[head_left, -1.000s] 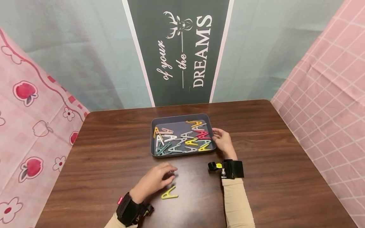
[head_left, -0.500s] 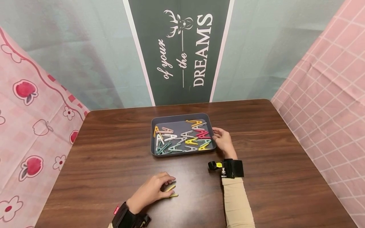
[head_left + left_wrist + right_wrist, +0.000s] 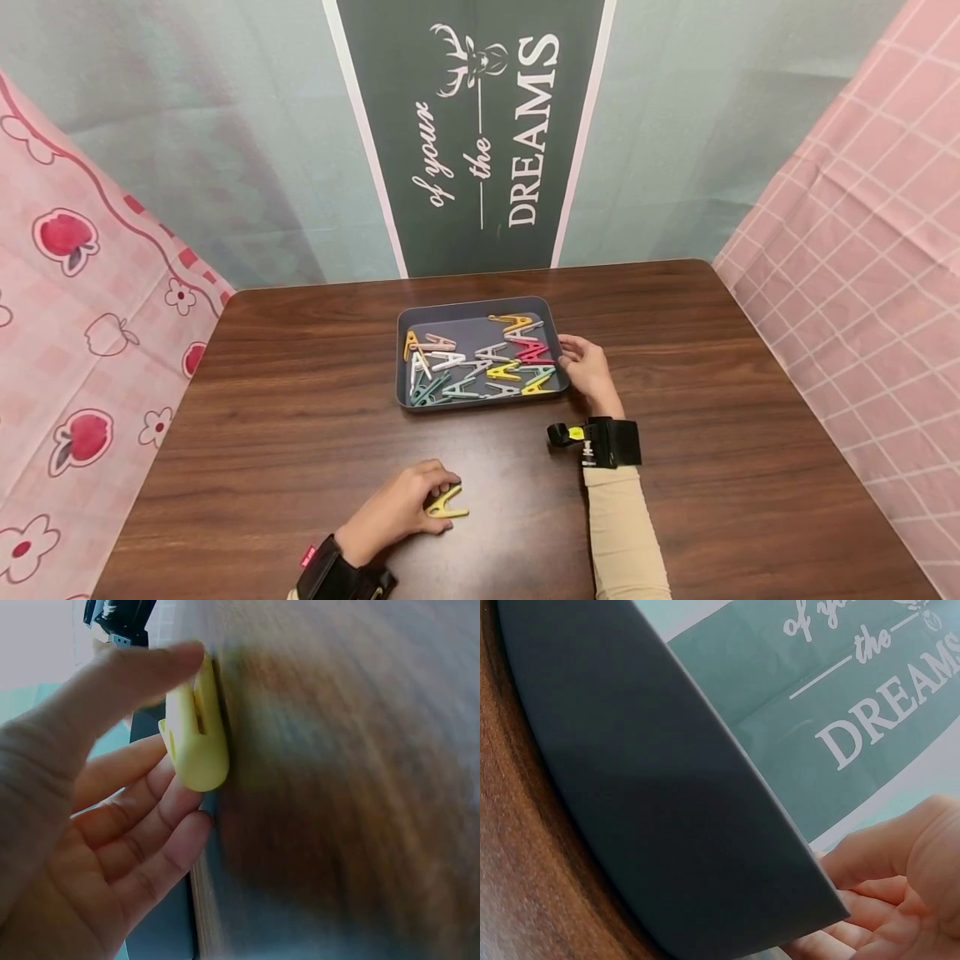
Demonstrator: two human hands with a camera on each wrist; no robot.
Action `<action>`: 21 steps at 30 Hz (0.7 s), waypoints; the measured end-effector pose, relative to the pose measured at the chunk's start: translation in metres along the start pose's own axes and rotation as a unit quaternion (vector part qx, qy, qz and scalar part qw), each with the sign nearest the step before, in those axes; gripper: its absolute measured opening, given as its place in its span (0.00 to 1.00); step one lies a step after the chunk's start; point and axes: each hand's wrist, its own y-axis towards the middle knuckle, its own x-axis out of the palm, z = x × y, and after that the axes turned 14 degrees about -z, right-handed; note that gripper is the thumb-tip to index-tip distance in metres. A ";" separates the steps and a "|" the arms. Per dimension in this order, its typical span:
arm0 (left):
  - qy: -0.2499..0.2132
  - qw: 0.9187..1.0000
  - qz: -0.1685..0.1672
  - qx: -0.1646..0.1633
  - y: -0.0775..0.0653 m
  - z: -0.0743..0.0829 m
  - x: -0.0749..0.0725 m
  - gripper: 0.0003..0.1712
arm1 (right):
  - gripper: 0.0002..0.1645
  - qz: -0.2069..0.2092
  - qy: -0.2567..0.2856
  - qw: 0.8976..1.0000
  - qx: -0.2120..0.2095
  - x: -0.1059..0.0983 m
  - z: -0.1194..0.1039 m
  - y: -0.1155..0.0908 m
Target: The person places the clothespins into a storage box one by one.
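Observation:
A yellow-green clothespin point(image 3: 447, 503) lies on the table at the front, between the thumb and fingers of my left hand point(image 3: 397, 510). In the left wrist view the thumb overlaps the far end of the clothespin point(image 3: 201, 746), and the other fingers extend behind it. At the back middle stands a dark grey tray point(image 3: 468, 312) with several clothespins in yellow, white, green, red, orange and grey. My right hand point(image 3: 590, 373) rests against the tray's right side, its fingers outside the rim. The right wrist view shows its thumb point(image 3: 870, 855) at the tray's corner.
The brown wooden table point(image 3: 712, 483) ends at a back edge behind the tray. A printed curtain point(image 3: 480, 167) hangs beyond it, with a pink apple-print cloth point(image 3: 67, 333) on the left and a pink checked cloth point(image 3: 862, 250) on the right.
My left hand has moved down to the clothespin; its thumb covered part of it half a second ago and now sits lower, beside it. The right hand and tray have stayed put.

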 end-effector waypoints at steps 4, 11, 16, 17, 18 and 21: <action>-0.006 1.000 -0.012 -0.013 0.000 0.000 -0.001 0.19 | 0.26 0.002 -0.006 1.000 -0.003 0.000 0.000 -0.001; -0.012 1.000 -0.006 -0.010 0.000 0.001 0.001 0.17 | 0.26 0.005 -0.007 1.000 -0.010 0.001 0.000 -0.002; -0.012 1.000 0.002 -0.005 0.001 0.001 0.003 0.17 | 0.26 0.005 -0.003 1.000 -0.010 0.001 0.000 -0.001; -0.011 1.000 0.003 -0.005 0.002 0.001 0.003 0.17 | 0.26 0.005 -0.003 1.000 -0.010 0.001 0.000 -0.001; -0.011 1.000 0.003 -0.006 0.002 0.001 0.003 0.17 | 0.26 0.004 -0.005 1.000 -0.010 0.001 0.000 -0.001; -0.009 1.000 0.007 -0.008 0.003 0.000 0.003 0.19 | 0.26 0.005 -0.007 1.000 -0.010 0.001 0.000 -0.001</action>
